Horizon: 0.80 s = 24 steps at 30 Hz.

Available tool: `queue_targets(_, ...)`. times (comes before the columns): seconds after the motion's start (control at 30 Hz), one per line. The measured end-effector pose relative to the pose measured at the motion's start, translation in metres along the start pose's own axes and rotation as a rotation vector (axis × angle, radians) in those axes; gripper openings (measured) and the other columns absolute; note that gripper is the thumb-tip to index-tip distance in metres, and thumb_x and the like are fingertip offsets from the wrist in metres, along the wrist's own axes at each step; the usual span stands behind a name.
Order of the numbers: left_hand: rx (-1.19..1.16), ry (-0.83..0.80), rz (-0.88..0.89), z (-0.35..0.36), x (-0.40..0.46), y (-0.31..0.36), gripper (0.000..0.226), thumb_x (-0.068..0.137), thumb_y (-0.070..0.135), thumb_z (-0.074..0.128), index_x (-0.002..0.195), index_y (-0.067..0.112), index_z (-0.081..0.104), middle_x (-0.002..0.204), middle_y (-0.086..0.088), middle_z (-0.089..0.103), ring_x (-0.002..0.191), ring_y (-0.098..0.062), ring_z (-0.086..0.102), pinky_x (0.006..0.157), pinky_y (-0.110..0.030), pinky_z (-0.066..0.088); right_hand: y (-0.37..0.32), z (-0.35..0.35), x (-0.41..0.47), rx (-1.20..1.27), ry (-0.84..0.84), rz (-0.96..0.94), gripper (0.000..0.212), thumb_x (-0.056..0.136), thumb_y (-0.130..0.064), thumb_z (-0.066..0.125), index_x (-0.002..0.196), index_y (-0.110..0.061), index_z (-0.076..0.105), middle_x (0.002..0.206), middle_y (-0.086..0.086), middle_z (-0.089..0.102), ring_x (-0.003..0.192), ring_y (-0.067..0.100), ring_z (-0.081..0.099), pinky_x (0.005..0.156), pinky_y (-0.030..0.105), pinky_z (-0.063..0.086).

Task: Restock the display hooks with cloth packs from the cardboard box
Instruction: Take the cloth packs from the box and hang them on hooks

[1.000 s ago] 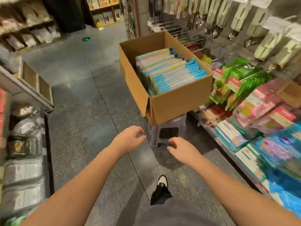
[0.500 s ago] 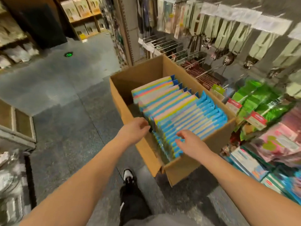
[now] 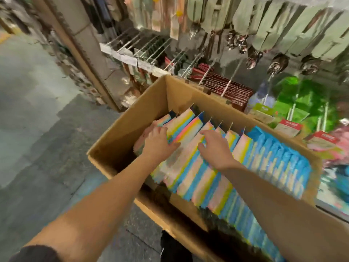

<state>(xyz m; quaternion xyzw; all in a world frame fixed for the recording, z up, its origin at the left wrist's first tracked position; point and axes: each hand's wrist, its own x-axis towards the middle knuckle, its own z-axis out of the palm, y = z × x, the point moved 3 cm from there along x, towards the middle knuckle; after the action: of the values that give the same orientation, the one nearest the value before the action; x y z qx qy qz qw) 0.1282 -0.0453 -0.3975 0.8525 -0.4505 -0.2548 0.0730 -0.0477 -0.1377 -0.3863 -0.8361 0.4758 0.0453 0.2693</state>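
- Here, the left hand [image 3: 157,141] is inside the cardboard box [image 3: 120,142], at the far-left end of the row of cloth packs [image 3: 207,167]; its fingers curl over the top edge of the end packs, thumb on the near side, gripping them.
- The right hand [image 3: 215,146] lies on the packs just beside the left one, fingers spread and bent down onto their top edges; whether it pinches a pack cannot be told through the blur.
- Both forearms reach in from the bottom of the view, crossing the box's near wall.
- The cloth packs stand on edge in a tight row, striped pink, yellow and blue at the left, mostly blue toward the right. They fill the box from the hands to its right wall.
- Between the left end of the row and the box's left wall there is a dark open gap.
- Beyond the box's far rim, bare wire display hooks [image 3: 139,44] jut out, next to hooks carrying dark red packets [image 3: 226,87].
- Pale green hanging goods [image 3: 283,23] fill the top right, and green packets [image 3: 294,103] hang to the right of the box.
- To the left of the box lies open grey tiled floor [image 3: 37,129].
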Motion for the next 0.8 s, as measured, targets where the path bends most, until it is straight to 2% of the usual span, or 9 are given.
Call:
queue_targets(0.1, 0.015, -0.045, 0.009, 0.009, 0.033, -0.008, 0.098, 0.083, 0.072, 0.061, 0.153, 0.013, 0.026, 0.158, -0.012, 0.026, 0.144, -0.034, 0.03, 0.113, -0.047, 0.03, -0.007, 0.003, 0.042, -0.036, -0.001, 0.08, 0.047, 0.097, -0.029, 0.05, 0.143, -0.022, 0.043, 0.149, 0.008, 0.041, 0.14, 0.027, 0.031, 0.11, 0.043, 0.028)
queue_targets(0.23, -0.06, -0.306, -0.07, 0.026, 0.062, -0.017, 0.129, 0.071, 0.078, 0.068, 0.16, 0.018, -0.004, 0.168, -0.004, 0.001, 0.153, -0.03, 0.015, 0.116, -0.052, 0.029, -0.011, 0.012, 0.08, -0.148, 0.033, 0.177, 0.048, 0.095, -0.029, 0.048, 0.142, -0.022, 0.041, 0.136, 0.005, 0.051, 0.129, 0.029, 0.039, 0.105, 0.044, 0.028)
queue_targets(0.3, -0.093, -0.387, -0.096, 0.034, 0.07, -0.022, 0.134, 0.069, 0.078, 0.071, 0.159, 0.024, -0.012, 0.169, -0.001, -0.003, 0.153, -0.028, 0.018, 0.117, -0.051, 0.032, -0.01, 0.015, 0.09, -0.186, 0.017, 0.258, 0.047, 0.095, -0.029, 0.046, 0.141, -0.021, 0.04, 0.133, 0.005, 0.052, 0.127, 0.028, 0.04, 0.103, 0.044, 0.028)
queue_targets(0.4, -0.141, -0.394, -0.107, 0.035, 0.079, -0.029, 0.128, 0.072, 0.073, 0.073, 0.16, 0.026, -0.008, 0.169, -0.001, 0.009, 0.147, -0.028, 0.033, 0.109, -0.043, 0.041, -0.012, 0.019, 0.093, -0.255, 0.034, 0.296, 0.042, 0.091, -0.023, 0.048, 0.132, -0.018, 0.046, 0.12, 0.007, 0.057, 0.118, 0.029, 0.045, 0.097, 0.044, 0.031)
queue_targets(0.5, -0.209, -0.349, -0.087, 0.027, 0.085, -0.035, 0.113, 0.078, 0.061, 0.075, 0.16, 0.026, 0.006, 0.161, -0.001, 0.032, 0.136, -0.026, 0.046, 0.093, -0.033, 0.043, -0.023, 0.027, 0.089, -0.345, 0.261, 0.148, 0.03, 0.074, -0.008, 0.056, 0.103, -0.01, 0.061, 0.088, 0.011, 0.064, 0.092, 0.033, 0.054, 0.081, 0.044, 0.041)
queue_targets(0.53, -0.225, -0.345, -0.089, 0.025, 0.087, -0.038, 0.108, 0.08, 0.058, 0.075, 0.16, 0.026, 0.01, 0.159, -0.001, 0.035, 0.135, -0.026, 0.047, 0.09, -0.031, 0.042, -0.029, 0.031, 0.085, -0.364, 0.273, 0.119, 0.032, 0.073, -0.008, 0.055, 0.104, -0.01, 0.06, 0.088, 0.01, 0.064, 0.093, 0.033, 0.053, 0.082, 0.045, 0.041)
queue_targets(0.6, -0.237, -0.355, -0.1, 0.02, 0.091, -0.046, 0.105, 0.081, 0.058, 0.075, 0.159, 0.026, 0.012, 0.157, -0.002, 0.037, 0.133, -0.025, 0.048, 0.087, -0.029, 0.04, -0.043, 0.043, 0.078, -0.369, 0.115, 0.127, 0.04, 0.084, -0.011, 0.052, 0.124, -0.015, 0.05, 0.105, 0.006, 0.063, 0.111, 0.03, 0.048, 0.096, 0.046, 0.035)
queue_targets(0.7, -0.312, -0.405, -0.13, 0.018, 0.099, -0.06, 0.11, 0.076, 0.058, 0.079, 0.159, 0.026, 0.014, 0.154, -0.002, 0.04, 0.13, -0.025, 0.049, 0.093, -0.032, 0.043, -0.066, 0.064, 0.07, -0.385, 0.036, 0.11, 0.058, 0.09, -0.017, 0.049, 0.145, -0.014, 0.029, 0.116, 0.006, 0.065, 0.121, 0.028, 0.044, 0.101, 0.044, 0.029)
queue_targets(0.8, -0.508, -0.478, -0.158, 0.018, 0.106, -0.07, 0.092, 0.071, 0.054, 0.084, 0.145, 0.035, 0.034, 0.135, 0.006, 0.057, 0.111, -0.016, 0.06, 0.099, -0.035, 0.048, -0.078, 0.083, 0.069, -0.205, 0.021, 0.203, 0.07, 0.095, -0.021, 0.048, 0.155, -0.018, 0.012, 0.144, 0.005, 0.048, 0.138, 0.026, 0.033, 0.107, 0.043, 0.026)
